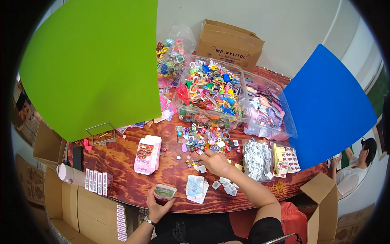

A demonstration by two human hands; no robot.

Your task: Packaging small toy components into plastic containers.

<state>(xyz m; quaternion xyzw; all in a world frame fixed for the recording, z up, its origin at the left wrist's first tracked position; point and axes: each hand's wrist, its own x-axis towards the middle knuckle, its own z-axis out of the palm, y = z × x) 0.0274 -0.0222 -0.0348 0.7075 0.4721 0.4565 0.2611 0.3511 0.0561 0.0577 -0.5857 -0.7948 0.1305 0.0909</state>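
Note:
My left hand is wrapped round a small open cardboard box, held upright at the table's near edge, with a greenish picture visible at its opening. Reaching over the near side of a loose pile of small plastic trinkets, my right hand has its fingers stretched out to the left, with nothing visible held in them. Small white packets lie below that wrist. A stack of printed cards sits between my hands. Flattened pink-and-white boxes lie beyond my left hand.
Clear tubs of colourful trinkets and packets stand at the back. Paper strips and sticker sheets lie at right. Green and blue panels flank the table. Finished-looking small boxes stand at left, above an open carton.

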